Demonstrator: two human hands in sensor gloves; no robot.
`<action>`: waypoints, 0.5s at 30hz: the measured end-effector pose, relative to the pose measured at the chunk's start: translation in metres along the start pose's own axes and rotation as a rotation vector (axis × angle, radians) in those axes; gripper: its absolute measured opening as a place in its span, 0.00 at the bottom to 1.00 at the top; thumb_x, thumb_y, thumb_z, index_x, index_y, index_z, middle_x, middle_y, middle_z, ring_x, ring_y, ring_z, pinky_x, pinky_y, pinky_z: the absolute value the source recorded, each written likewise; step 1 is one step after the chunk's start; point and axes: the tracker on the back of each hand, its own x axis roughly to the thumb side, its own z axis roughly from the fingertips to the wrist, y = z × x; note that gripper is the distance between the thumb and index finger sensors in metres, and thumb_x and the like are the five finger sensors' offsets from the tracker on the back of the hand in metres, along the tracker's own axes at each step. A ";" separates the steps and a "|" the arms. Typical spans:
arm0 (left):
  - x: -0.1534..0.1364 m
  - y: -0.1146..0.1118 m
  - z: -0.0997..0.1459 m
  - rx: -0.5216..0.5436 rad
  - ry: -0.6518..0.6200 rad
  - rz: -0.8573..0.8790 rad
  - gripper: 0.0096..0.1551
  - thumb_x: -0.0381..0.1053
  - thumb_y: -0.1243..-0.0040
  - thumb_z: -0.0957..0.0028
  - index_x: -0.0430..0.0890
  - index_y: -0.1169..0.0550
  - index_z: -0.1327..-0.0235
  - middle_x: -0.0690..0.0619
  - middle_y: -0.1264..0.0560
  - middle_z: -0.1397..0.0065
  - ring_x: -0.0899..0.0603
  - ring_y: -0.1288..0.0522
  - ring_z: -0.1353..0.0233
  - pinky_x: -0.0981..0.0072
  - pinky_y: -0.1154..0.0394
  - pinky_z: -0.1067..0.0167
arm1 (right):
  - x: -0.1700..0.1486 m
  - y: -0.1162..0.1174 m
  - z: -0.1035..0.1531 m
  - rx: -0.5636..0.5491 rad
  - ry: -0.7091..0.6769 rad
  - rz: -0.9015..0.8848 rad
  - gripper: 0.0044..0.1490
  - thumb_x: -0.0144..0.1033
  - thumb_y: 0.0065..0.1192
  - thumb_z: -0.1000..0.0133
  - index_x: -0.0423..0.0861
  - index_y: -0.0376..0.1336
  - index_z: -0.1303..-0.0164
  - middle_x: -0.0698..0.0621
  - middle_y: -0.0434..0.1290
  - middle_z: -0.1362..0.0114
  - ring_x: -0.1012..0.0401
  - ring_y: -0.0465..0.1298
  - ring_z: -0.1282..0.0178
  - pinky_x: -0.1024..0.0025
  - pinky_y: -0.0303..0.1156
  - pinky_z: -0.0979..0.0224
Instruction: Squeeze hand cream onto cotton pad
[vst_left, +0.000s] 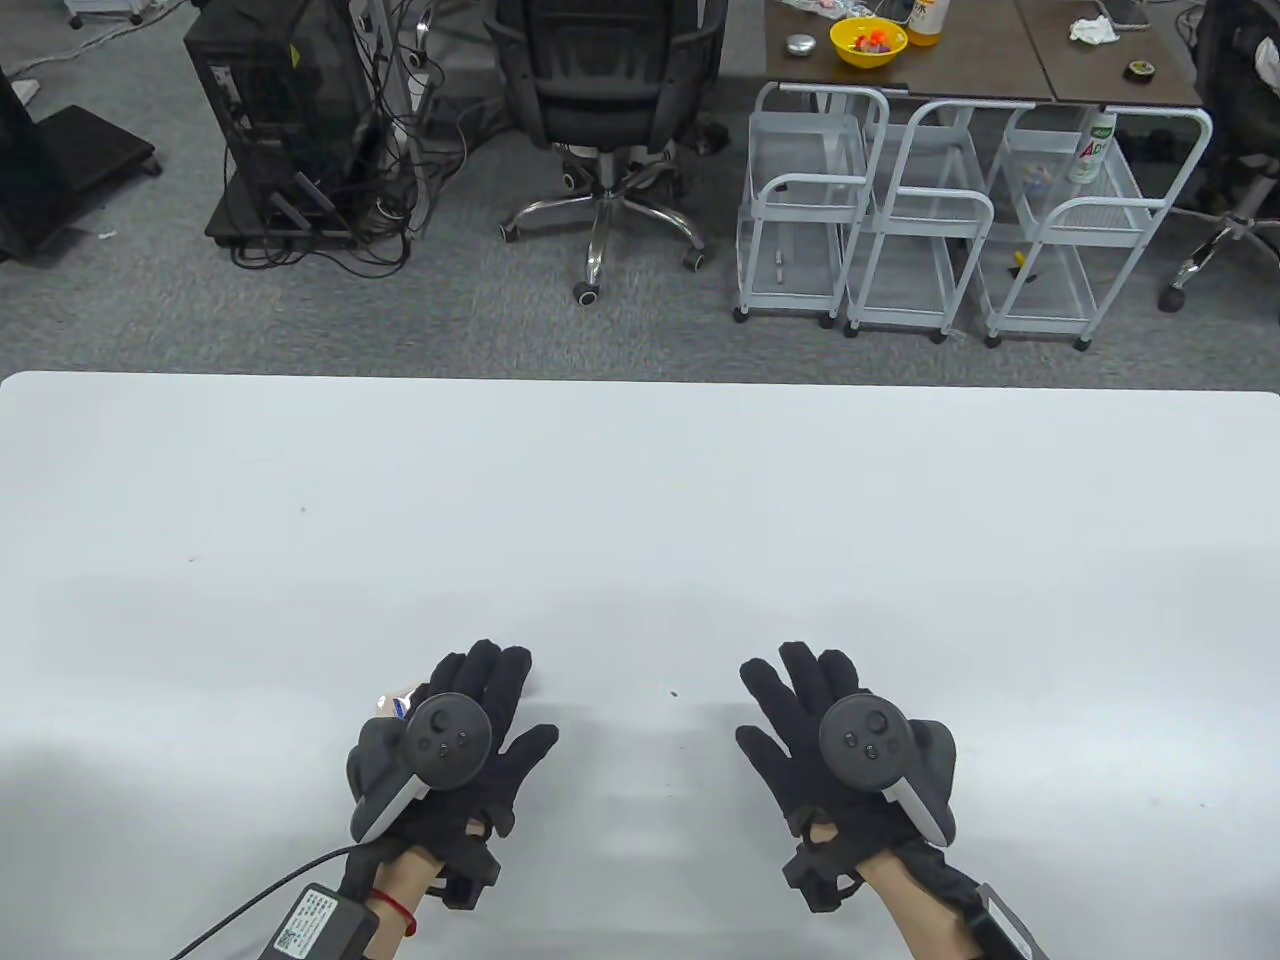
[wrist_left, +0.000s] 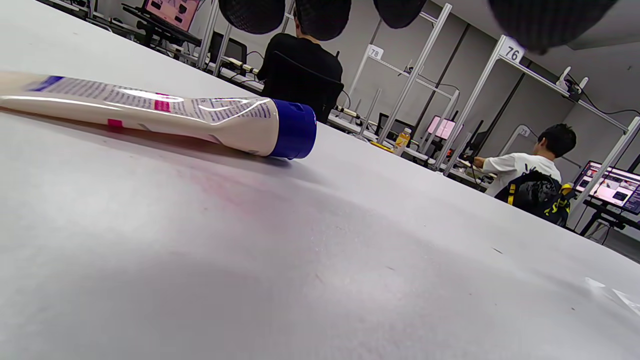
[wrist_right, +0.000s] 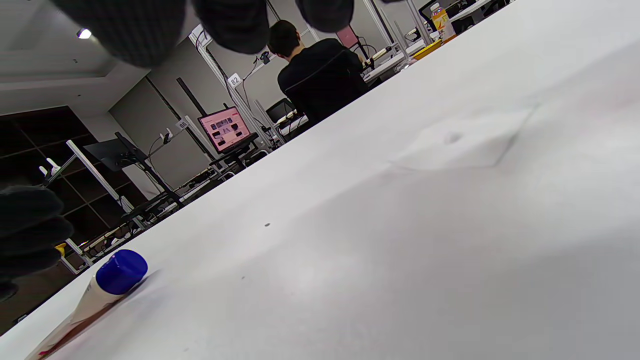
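Observation:
The hand cream tube (wrist_left: 150, 112), cream-coloured with a blue cap (wrist_left: 295, 129), lies on its side on the white table (vst_left: 640, 520). In the table view only its end (vst_left: 395, 705) peeks out left of my left hand (vst_left: 480, 700). My left hand is spread, palm down, holding nothing; its fingertips (wrist_left: 322, 17) hang clear of the tube. My right hand (vst_left: 800, 700) is also spread and holds nothing. A white square cotton pad (wrist_right: 460, 142) lies flat in front of the right hand's fingertips (wrist_right: 235, 22). The tube (wrist_right: 95, 295) also shows in the right wrist view.
The table's far edge (vst_left: 640, 380) borders grey carpet with an office chair (vst_left: 610, 120) and white wire carts (vst_left: 950, 220). A cable and a black box (vst_left: 315, 925) trail from my left wrist. People sit at desks beyond the table (wrist_left: 302, 70).

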 end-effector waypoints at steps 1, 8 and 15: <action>0.000 0.000 0.000 0.000 0.002 -0.001 0.47 0.75 0.56 0.57 0.63 0.46 0.21 0.52 0.48 0.12 0.32 0.46 0.16 0.35 0.48 0.27 | 0.000 0.001 0.000 0.004 0.001 -0.001 0.43 0.59 0.59 0.51 0.65 0.56 0.22 0.50 0.50 0.14 0.38 0.43 0.12 0.31 0.44 0.22; 0.002 -0.002 -0.001 -0.017 -0.002 -0.018 0.47 0.75 0.55 0.57 0.63 0.44 0.22 0.51 0.46 0.12 0.32 0.44 0.17 0.35 0.47 0.27 | 0.000 0.005 -0.001 0.033 0.002 0.006 0.43 0.59 0.59 0.51 0.64 0.57 0.22 0.49 0.50 0.14 0.38 0.44 0.12 0.31 0.44 0.22; 0.001 -0.003 -0.003 -0.028 0.012 -0.025 0.46 0.74 0.54 0.57 0.62 0.43 0.22 0.51 0.45 0.12 0.32 0.42 0.17 0.35 0.46 0.27 | 0.001 0.007 0.000 0.050 0.003 0.014 0.43 0.58 0.59 0.51 0.63 0.57 0.22 0.48 0.51 0.14 0.37 0.45 0.13 0.31 0.45 0.22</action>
